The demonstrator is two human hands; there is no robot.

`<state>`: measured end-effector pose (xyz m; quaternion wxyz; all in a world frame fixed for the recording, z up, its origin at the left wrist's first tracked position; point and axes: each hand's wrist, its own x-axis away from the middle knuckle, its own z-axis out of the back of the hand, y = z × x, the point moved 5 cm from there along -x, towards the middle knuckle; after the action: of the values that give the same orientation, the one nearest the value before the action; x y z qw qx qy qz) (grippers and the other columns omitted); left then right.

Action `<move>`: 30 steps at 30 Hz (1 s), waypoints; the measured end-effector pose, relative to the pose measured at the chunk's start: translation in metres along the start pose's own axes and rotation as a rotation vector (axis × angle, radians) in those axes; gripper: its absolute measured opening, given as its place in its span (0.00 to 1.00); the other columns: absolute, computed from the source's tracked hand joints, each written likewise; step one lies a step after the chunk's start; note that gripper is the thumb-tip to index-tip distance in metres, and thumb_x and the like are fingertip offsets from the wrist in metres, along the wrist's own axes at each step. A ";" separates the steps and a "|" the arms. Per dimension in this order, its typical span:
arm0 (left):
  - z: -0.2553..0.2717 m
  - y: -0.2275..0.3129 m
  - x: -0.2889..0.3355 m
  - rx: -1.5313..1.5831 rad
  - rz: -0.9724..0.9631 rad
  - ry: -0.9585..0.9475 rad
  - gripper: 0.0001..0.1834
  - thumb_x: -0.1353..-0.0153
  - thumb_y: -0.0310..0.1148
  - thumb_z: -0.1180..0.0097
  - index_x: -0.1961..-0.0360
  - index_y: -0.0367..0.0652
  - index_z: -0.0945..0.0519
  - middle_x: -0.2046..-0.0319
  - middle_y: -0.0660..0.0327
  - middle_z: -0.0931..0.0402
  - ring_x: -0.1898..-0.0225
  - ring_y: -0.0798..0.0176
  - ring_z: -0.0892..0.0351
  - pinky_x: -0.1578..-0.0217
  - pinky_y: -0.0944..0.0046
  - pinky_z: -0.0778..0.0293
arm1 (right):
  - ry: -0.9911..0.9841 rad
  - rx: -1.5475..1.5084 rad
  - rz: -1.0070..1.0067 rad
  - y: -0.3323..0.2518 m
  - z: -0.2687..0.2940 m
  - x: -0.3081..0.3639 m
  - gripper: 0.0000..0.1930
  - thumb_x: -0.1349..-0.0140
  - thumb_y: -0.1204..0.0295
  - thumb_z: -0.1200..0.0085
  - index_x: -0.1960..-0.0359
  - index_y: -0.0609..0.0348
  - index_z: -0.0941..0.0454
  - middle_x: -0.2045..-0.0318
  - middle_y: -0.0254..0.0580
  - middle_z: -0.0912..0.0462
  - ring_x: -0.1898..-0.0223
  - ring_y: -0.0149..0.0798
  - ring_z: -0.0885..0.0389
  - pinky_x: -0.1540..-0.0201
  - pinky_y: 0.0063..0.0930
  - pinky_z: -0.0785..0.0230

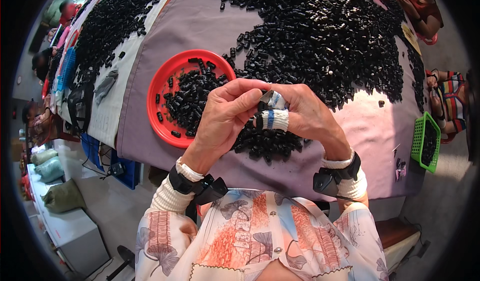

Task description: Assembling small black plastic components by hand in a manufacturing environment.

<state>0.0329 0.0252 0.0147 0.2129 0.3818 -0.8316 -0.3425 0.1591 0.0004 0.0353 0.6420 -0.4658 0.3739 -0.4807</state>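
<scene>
My left hand (227, 108) and my right hand (312, 113) meet above the table, fingers pinched close together. White finger wraps with blue stripes (275, 119) cover the right thumb and index finger. From between the right fingers shows a small thin grey piece (266, 96), blade-like in look. What the left fingertips pinch is mostly hidden. Beneath the hands lies a pile of small black plastic parts (267, 143). To the left, partly behind my left hand, a round red tray (156, 118) holds more of these parts.
A large heap of black parts (320, 26) spreads over the purple tablecloth (175, 28). At right stands a green basket (434, 143) of parts. Another part-covered table (112, 23) is at left. Several people sit around. A blue crate (124, 170) and sacks (64, 196) are at lower left.
</scene>
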 end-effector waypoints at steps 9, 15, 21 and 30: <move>-0.001 0.000 0.000 0.023 0.008 0.017 0.10 0.41 0.26 0.47 0.59 0.35 0.23 0.65 0.60 0.22 0.66 0.74 0.23 0.65 0.76 0.24 | 0.003 0.085 -0.022 -0.006 0.009 0.000 0.17 0.56 0.63 0.37 0.71 0.64 0.25 0.84 0.38 0.28 0.81 0.29 0.32 0.76 0.26 0.37; -0.001 0.002 0.001 -0.019 -0.002 0.015 0.09 0.41 0.26 0.47 0.59 0.35 0.23 0.65 0.61 0.22 0.66 0.75 0.23 0.65 0.76 0.25 | -0.016 0.067 -0.032 -0.005 0.005 0.001 0.19 0.56 0.62 0.37 0.69 0.65 0.25 0.84 0.39 0.28 0.81 0.29 0.33 0.76 0.26 0.37; -0.003 0.002 0.001 -0.028 -0.030 0.027 0.10 0.41 0.26 0.47 0.59 0.34 0.23 0.65 0.61 0.22 0.67 0.75 0.23 0.66 0.76 0.25 | -0.016 0.035 -0.011 -0.004 0.003 0.000 0.19 0.54 0.63 0.39 0.65 0.65 0.24 0.83 0.40 0.26 0.81 0.31 0.32 0.75 0.27 0.36; -0.001 0.000 -0.002 0.052 -0.003 0.011 0.10 0.40 0.26 0.48 0.58 0.34 0.24 0.64 0.60 0.22 0.67 0.74 0.23 0.65 0.76 0.25 | 0.010 -0.046 -0.018 -0.002 0.003 -0.001 0.17 0.52 0.63 0.40 0.67 0.65 0.25 0.84 0.37 0.28 0.81 0.28 0.33 0.76 0.26 0.37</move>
<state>0.0353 0.0262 0.0152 0.2071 0.3903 -0.8385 -0.3188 0.1614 0.0016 0.0386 0.6249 -0.4812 0.3839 -0.4802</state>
